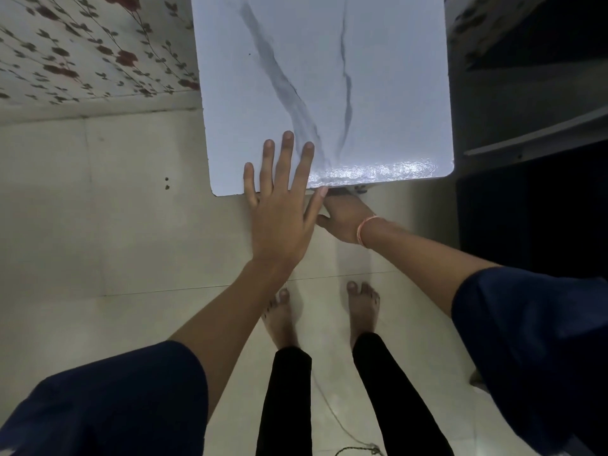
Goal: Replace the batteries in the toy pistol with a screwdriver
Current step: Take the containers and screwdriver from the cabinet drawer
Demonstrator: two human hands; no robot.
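Stands barefoot on a pale tiled floor before a white marble-patterned table. Holds the left hand flat over the table's near edge, by its left corner, fingers straight and spread, grasping nothing. Reaches the right hand beneath the same edge, its fingers hidden under the top, so cannot tell whether slack or gripping. Wears an orange thread band on the right wrist. Cannot tell where the toy pistol is, or the screwdriver. Shows floral wall tiles at upper left.
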